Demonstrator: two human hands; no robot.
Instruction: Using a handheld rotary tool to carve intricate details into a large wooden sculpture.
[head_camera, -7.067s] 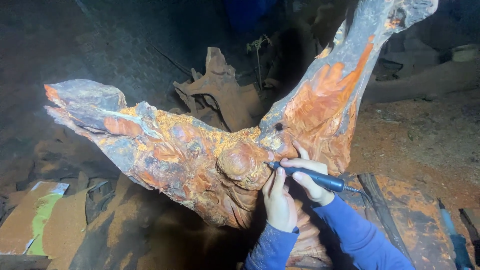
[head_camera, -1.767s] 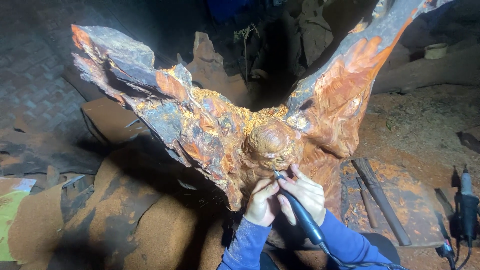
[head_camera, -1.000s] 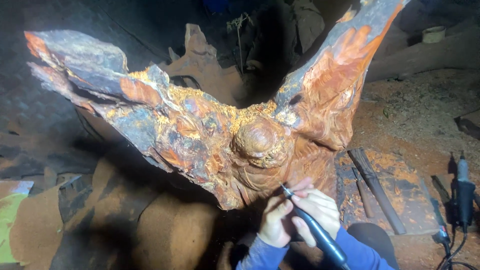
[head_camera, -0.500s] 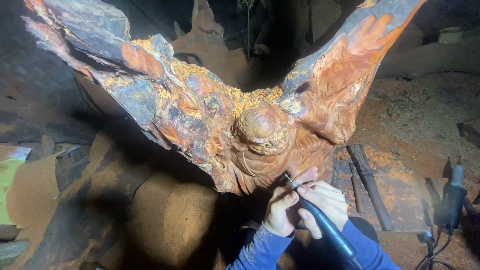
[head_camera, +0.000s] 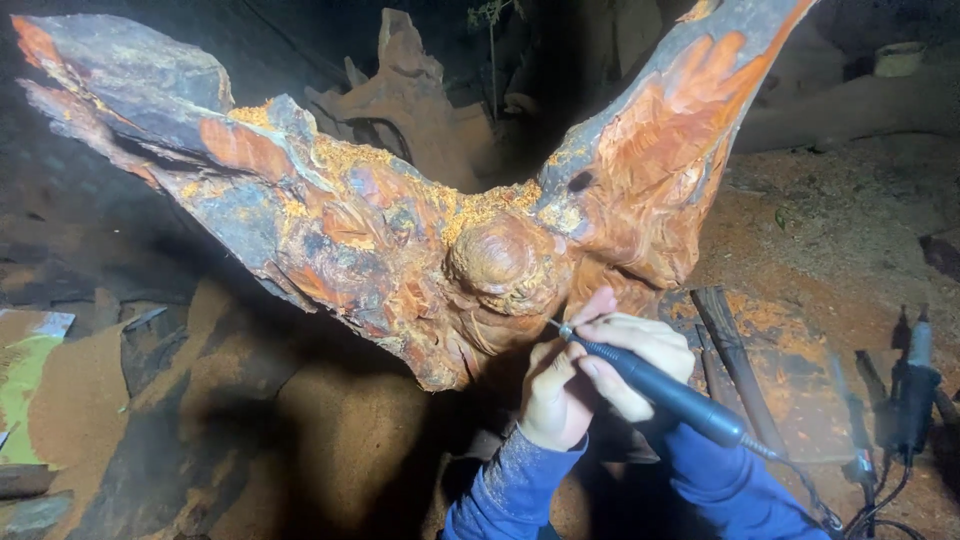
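Observation:
A large forked piece of reddish-orange burl wood (head_camera: 400, 240) with grey bark fills the middle, with a round knob (head_camera: 505, 262) at its fork. My right hand (head_camera: 640, 350) grips a dark pen-shaped rotary tool (head_camera: 660, 392), its tip touching the wood just below the knob. A cord runs from the tool's rear to the lower right. My left hand (head_camera: 555, 395) is curled beside the tool's front end, steadying it against the wood. Both arms wear blue sleeves. Orange wood dust lies along the carving's top edges.
Another rotary handpiece (head_camera: 915, 385) with cables hangs at the right. Dark wooden slats (head_camera: 740, 365) and a dusty board lie behind my hands. A second wood stump (head_camera: 400, 90) stands behind. Sawdust covers the ground; a green-and-white sheet (head_camera: 25, 385) lies at far left.
The view has moved closer and shifted. My hands and the tool have stayed at the spot below the knob, the tip moving slightly left along the wood.

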